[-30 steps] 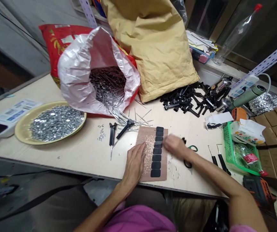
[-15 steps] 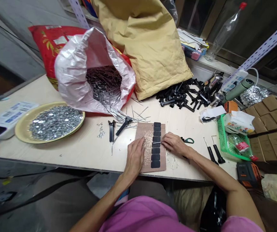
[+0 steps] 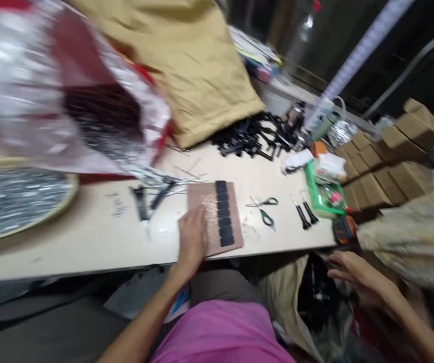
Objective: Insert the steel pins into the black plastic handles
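My left hand (image 3: 193, 233) rests on the left side of a brown cardboard piece (image 3: 236, 229), fingers laid down on it. A column of black rounded pads (image 3: 224, 218) runs along the card, beside a pale, rough, torn-looking strip (image 3: 212, 222). Past the table's front edge, my right hand (image 3: 353, 272) hangs over an open black bag (image 3: 317, 282). Its fingers are stretched out and somewhat blurred, with nothing visible in them. Green-handled scissors (image 3: 265, 204) lie to the right of the card.
Two black-handled tools (image 3: 302, 214) lie near a green basket (image 3: 315, 199). Black plastic parts (image 3: 247, 136) are heaped at the back. On the left are a sack of metal rods (image 3: 103, 126) and a bowl of washers (image 3: 20, 196). Cardboard boxes (image 3: 387, 186) stand at right.
My right hand has left the card and moved right and down, beyond the table edge; the thin rod it held is no longer visible. My left hand stays on the card. The view has swung right.
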{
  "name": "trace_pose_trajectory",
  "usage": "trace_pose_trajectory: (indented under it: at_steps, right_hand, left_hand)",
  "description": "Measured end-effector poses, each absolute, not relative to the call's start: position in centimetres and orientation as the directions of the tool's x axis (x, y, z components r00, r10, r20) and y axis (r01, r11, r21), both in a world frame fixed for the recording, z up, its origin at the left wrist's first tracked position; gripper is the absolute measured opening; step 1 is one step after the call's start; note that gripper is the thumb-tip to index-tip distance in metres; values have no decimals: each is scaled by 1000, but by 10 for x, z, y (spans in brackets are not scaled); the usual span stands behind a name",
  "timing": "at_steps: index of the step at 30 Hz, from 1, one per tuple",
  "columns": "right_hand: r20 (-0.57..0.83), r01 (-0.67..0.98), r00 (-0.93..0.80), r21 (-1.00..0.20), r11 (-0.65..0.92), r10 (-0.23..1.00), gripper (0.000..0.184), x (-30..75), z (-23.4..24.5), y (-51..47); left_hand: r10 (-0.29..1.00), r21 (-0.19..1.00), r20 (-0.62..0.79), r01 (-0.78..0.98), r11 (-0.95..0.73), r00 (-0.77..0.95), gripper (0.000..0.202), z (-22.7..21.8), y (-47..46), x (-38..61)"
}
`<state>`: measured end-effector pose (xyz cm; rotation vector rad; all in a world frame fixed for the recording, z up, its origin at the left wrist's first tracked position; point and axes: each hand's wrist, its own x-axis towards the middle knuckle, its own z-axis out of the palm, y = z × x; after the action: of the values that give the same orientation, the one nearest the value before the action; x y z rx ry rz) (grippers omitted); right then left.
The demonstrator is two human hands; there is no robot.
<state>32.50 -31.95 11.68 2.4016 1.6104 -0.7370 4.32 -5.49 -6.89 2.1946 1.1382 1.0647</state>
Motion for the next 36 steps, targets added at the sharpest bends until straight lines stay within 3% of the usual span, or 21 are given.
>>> trace_pose_trajectory:
  at_steps: [4, 6, 8, 11, 15, 20, 24, 27, 30, 32, 36]
  right_hand:
    - [-225, 970, 5, -234, -59, 974, 27, 309, 97, -228]
    - [-72, 953, -213, -235, 191, 974, 29, 280, 83, -165]
    - [50, 895, -419, -146, 421, 907, 28, 243, 66, -105]
    - [85, 770, -636, -3, 638, 767, 23, 189, 41, -28]
    - [-7, 611, -786, 146, 778, 618, 22, 142, 20, 34]
    - [-137, 457, -860, 226, 860, 492, 20, 123, 13, 61]
    - [-180, 402, -874, 257, 879, 452, 17, 127, 11, 67]
    - [-130, 473, -845, 267, 839, 518, 18, 137, 14, 67]
    - [-3, 657, -736, 238, 716, 677, 18, 148, 22, 59]
    - [96, 785, -618, 124, 607, 780, 17, 152, 27, 48]
    - [186, 841, -395, -322, 436, 900, 13, 142, 31, 14]
  left_hand:
    - [832, 675, 470, 487, -554, 296, 36, -69, -53, 54]
    - [828, 685, 498, 469, -557, 257, 34, -65, -54, 57]
    - [829, 709, 514, 436, -554, 219, 32, -59, -56, 53]
    - [847, 759, 517, 392, -520, 122, 28, -49, -58, 33]
    - [909, 845, 415, 389, -367, -44, 24, -37, -45, -15]
    - [946, 938, 190, 334, -96, -264, 27, -27, -24, -58]
    - [964, 985, 9, 171, 39, -267, 31, -20, -23, -57]
    - [975, 994, -85, 44, 96, -206, 33, -16, -25, -47]
    - [974, 978, -189, -110, 176, -125, 37, -14, -22, -37]
    - [964, 950, -257, -200, 238, -72, 39, -13, -18, -30]
    - [936, 873, -351, -351, 340, 32, 43, -7, -17, -13]
